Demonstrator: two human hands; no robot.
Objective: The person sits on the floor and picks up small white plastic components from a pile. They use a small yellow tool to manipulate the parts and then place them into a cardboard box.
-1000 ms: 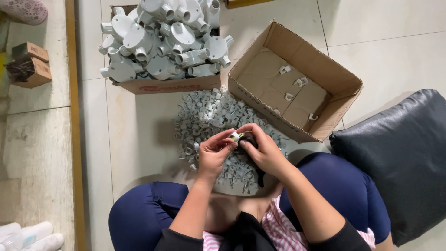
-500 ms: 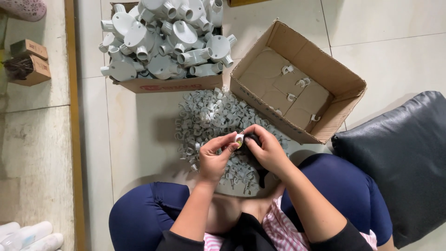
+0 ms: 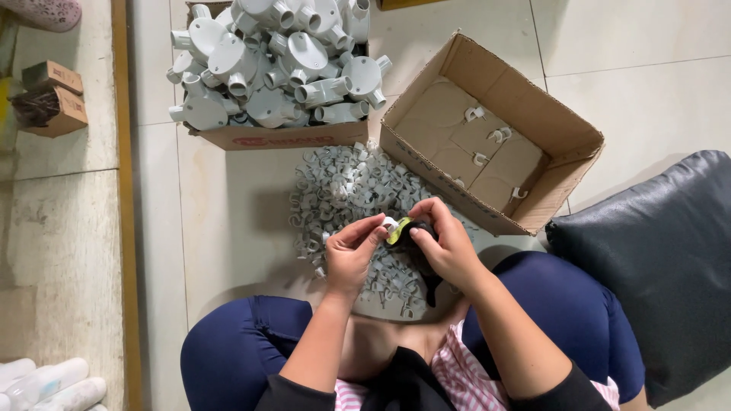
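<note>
A small white plastic clip [image 3: 390,223] sits between both hands, above the lap and over the near edge of a heap of grey-white plastic pipe clips [image 3: 346,194] on the tiled floor. The left hand [image 3: 352,255] has thumb and forefinger pinched together on the clip. The right hand [image 3: 445,243] is closed around a dark tool with a yellow-green band [image 3: 403,230], its tip touching the clip; most of the tool is hidden inside the fist, and its kind cannot be made out. Just beyond the heap stands an open brown cardboard box [image 3: 563,129], tilted on the floor, holding a few white clips on its base. Left of it, a second cardboard box heaped with white round plastic conduit junction fittings [image 3: 278,65] is cut off at the top edge. A black padded cushion [image 3: 655,266] lies against the right knee, closing that side. Bare tile remains open between the left knee and a wooden strip [image 3: 122,205]. A small brown carton [image 3: 53,99] lies well apart, far left.
</note>
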